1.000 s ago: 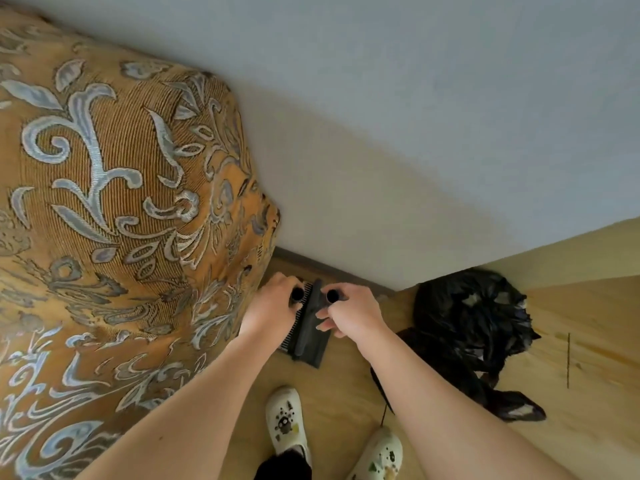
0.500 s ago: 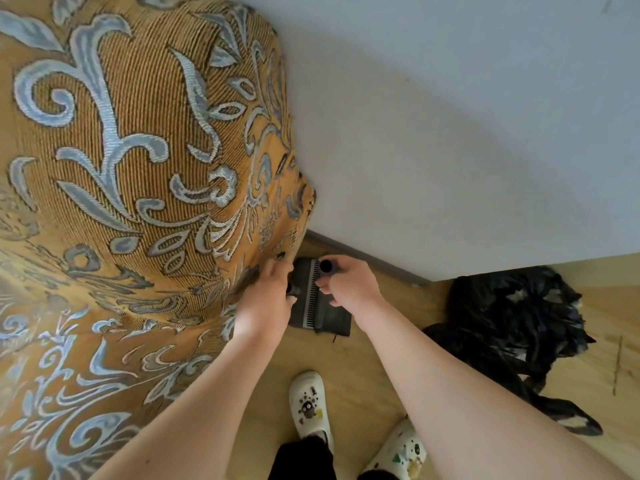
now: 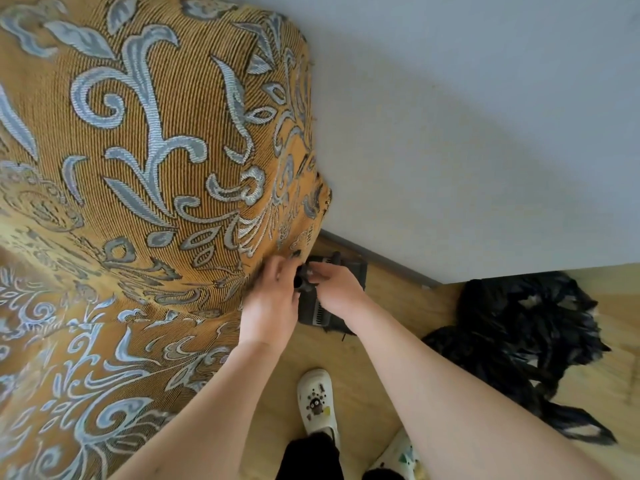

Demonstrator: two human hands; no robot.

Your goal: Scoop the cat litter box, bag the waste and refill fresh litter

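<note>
Two hands, left hand (image 3: 273,301) and right hand (image 3: 337,289), have their grip clamped on the handles of the black scoop (image 3: 355,271) beside the patterned armchair (image 3: 156,168); a black bag (image 3: 519,323) lies nearby on the floor (image 3: 311,348).

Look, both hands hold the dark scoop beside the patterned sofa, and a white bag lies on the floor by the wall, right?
Not quite. The bag is black, not white, as the head view shows. The rest holds: the left hand and right hand both hold the dark scoop beside the patterned sofa, and the bag lies on the floor by the wall.
</note>
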